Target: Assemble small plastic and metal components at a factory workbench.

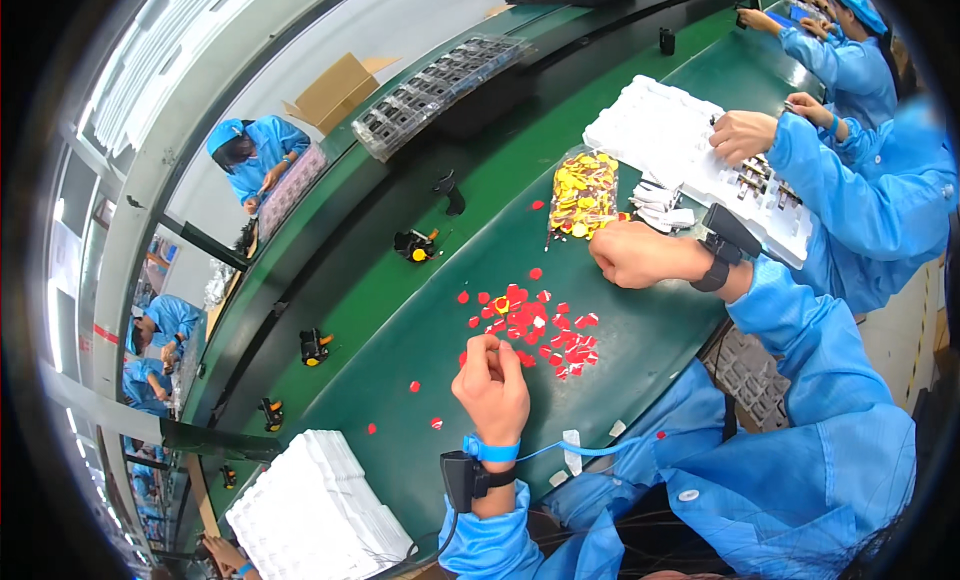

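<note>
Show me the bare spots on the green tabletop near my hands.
One patch of green tabletop lies between the red pile, your right hand and its near edge; another, with a few stray red pieces, between your left hand and the white tray stack. Crowded: the red pile itself and beside the bag of yellow pieces.

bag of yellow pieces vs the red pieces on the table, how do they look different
The bag of yellow pieces holds its contents together in clear plastic; the red pieces lie loose and scattered. The bag of yellow pieces lies near the right hand, the red pieces mostly nearer the left hand. Both rest on the green tabletop.
</note>
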A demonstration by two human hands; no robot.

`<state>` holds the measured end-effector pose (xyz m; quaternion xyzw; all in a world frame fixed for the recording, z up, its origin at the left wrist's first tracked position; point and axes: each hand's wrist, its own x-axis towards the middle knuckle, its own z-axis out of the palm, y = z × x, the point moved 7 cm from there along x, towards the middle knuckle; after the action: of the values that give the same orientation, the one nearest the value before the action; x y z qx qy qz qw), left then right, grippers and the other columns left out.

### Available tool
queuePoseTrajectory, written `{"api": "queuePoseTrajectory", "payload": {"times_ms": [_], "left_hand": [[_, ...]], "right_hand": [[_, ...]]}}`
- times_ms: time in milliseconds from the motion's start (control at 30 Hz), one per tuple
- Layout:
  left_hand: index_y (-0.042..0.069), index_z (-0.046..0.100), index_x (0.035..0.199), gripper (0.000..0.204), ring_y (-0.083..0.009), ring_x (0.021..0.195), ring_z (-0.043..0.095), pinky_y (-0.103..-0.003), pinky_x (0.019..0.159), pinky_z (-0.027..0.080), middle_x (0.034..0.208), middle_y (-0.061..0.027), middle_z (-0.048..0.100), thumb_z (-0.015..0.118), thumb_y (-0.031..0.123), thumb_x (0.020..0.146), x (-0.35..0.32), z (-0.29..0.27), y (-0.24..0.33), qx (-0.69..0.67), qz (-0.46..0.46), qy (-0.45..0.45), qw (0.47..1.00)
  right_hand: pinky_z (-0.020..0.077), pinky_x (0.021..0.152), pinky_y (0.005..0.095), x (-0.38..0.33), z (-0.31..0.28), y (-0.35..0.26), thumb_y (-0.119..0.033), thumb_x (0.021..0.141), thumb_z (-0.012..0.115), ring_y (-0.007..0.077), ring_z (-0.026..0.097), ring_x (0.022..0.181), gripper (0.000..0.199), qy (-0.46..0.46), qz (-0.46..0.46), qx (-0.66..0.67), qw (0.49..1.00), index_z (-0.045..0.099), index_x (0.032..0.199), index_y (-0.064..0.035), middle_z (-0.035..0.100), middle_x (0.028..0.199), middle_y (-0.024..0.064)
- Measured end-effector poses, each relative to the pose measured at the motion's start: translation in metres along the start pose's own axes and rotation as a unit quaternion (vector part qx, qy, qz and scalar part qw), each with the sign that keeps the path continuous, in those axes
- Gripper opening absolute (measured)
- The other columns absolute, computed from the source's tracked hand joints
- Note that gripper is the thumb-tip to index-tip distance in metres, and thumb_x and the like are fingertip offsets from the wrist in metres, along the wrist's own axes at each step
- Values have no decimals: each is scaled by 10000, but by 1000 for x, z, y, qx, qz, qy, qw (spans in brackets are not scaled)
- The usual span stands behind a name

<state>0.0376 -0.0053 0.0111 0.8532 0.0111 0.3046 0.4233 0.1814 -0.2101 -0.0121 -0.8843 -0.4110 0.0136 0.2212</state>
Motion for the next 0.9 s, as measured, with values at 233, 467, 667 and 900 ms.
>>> {"api": "queuePoseTrajectory", "payload": {"times_ms": [233,467,667,900], "left_hand": [[14,580,825,83,-80,470,479,-252,462,367,543,-27,513,639,32,881,1,-1,-2,6,-2,3,1000],[22,574,822,97,-80,457,451,-263,446,342,536,-18,489,645,34,887,0,-3,2,3,33,7,999],[16,592,840,78,-69,464,453,-252,440,328,543,-7,501,641,32,898,3,-3,-2,-62,-6,-10,998],[25,610,862,211,-53,485,483,-213,427,325,584,-11,553,553,181,992,0,23,-31,-333,-230,-161,900]], "right_hand": [[505,673,495,2,-1,6,-64,737,627,414,647,799,109,-27,91,-112,989,606,760,40,639,831,220],[506,704,483,13,-4,-6,-63,733,627,398,649,809,94,-4,48,-74,996,612,740,30,635,756,212],[474,602,428,31,1,-55,-74,721,656,349,619,681,118,-34,-46,13,998,551,715,-20,604,669,149],[421,509,322,32,10,-117,-12,739,717,184,585,553,162,11,-221,303,927,556,724,-7,578,621,82]]}}
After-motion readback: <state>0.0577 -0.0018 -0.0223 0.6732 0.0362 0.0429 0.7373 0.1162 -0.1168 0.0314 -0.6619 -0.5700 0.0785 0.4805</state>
